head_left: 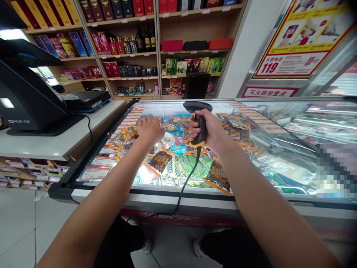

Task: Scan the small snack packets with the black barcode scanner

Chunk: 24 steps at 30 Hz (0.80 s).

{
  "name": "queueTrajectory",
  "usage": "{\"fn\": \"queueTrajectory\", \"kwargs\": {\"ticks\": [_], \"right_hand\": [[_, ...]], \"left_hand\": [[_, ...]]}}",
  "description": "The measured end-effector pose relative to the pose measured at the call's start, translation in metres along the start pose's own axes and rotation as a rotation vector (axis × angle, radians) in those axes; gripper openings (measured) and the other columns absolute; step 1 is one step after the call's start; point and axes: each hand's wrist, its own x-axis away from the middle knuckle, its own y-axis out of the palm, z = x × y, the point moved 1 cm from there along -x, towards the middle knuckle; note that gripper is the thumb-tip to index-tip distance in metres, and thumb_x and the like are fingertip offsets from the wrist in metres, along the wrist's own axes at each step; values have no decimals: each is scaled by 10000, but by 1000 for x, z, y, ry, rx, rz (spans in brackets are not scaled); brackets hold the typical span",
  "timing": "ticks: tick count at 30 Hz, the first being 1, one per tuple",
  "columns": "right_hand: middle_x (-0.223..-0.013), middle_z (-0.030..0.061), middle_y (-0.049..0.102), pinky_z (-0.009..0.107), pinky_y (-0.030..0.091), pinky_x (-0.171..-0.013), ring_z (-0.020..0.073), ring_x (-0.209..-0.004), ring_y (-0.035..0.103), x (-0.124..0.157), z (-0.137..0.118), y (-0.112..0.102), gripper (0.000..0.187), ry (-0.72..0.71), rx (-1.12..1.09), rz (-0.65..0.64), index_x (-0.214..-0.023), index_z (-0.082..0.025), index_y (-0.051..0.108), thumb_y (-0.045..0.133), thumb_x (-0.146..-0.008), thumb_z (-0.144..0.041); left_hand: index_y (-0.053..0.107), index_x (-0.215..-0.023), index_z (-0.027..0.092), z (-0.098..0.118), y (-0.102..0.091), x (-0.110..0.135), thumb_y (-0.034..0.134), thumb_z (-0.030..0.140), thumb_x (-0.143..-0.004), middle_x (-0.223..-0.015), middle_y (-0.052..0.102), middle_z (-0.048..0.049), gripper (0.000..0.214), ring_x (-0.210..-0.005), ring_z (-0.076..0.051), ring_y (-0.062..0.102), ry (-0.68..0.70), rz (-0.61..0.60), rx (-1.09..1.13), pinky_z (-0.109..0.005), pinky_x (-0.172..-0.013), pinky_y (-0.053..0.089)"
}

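My right hand (205, 128) is wrapped round the handle of a black and yellow barcode scanner (198, 130), its head pointing away from me. A black cord hangs from its grip toward me. My left hand (151, 129) lies over the snack packets, knuckles up and fingers apart; its fingertips are partly hidden. Close to its right side is a round, white-topped container (168, 139). Brown snack packets with orange edges (160, 162) are spread around both hands. Another such packet (219, 175) lies below my right wrist. Blue packets (178, 149) sit between the hands.
A glass-topped freezer chest (111, 191) bears the packets, with green bags (192, 165) showing under the glass. To the left, a counter (50, 145) carries a black checkout scale (30, 89). Shelves of boxes and bottles (146, 39) stand behind. Part of the right edge is pixelated.
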Motion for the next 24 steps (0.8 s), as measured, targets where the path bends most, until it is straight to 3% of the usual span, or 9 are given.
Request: {"fn": "queueTrajectory", "kwargs": {"ticks": [4,8,12,14,17,20,24], "right_hand": [[-582,-78,446,200,360,-411,75,-443,377,2,1,2,261,15,-16,22,-862,-234,483,729,-811,-305],[-587,-67,447,208,352,-394,79,-445,376,0,3,0,205,18,28,53,-843,-221,506,697,-843,-295],[-587,-60,446,220,373,-395,77,-447,354,-6,5,-5,222,46,46,53,-808,-219,496,701,-836,-299],[-594,-53,452,219,362,-389,77,-451,353,-7,6,-7,238,76,70,37,-804,-219,495,712,-829,-314],[-598,-44,453,216,339,-383,81,-454,357,-7,9,-6,230,123,143,-32,-817,-217,513,714,-833,-328],[-595,-40,432,215,317,-386,83,-458,354,-5,12,-4,239,183,195,-99,-800,-216,506,706,-841,-341],[-595,-47,399,217,319,-402,83,-464,336,-1,15,-2,268,238,280,-146,-792,-220,494,707,-857,-370]], "left_hand": [[496,-1521,69,36,21,-38,542,592,-952,-1656,371,-325,774,-1553,-511,305,-86,-239,184,-638,-1209,240],[548,-1455,93,48,42,-67,618,373,-967,-1586,484,-308,567,-1533,-445,385,-190,-221,285,-557,-1189,336],[660,-1256,107,40,49,-81,757,182,-834,-1481,588,-289,440,-1472,-412,483,-214,-192,387,-448,-1142,411],[681,-1145,127,32,46,-82,771,145,-792,-1359,674,-265,365,-1346,-398,605,-229,-186,483,-417,-1041,485],[639,-1146,163,20,36,-75,669,206,-886,-1235,727,-204,265,-1119,-318,719,-263,-123,662,-360,-849,548],[586,-1174,209,6,26,-60,580,264,-953,-1191,731,-128,228,-960,-212,728,-277,-43,868,-275,-717,547],[583,-1061,230,-12,23,-42,681,228,-862,-1111,707,-59,222,-827,-143,674,-312,28,1274,-229,-658,541]]}}
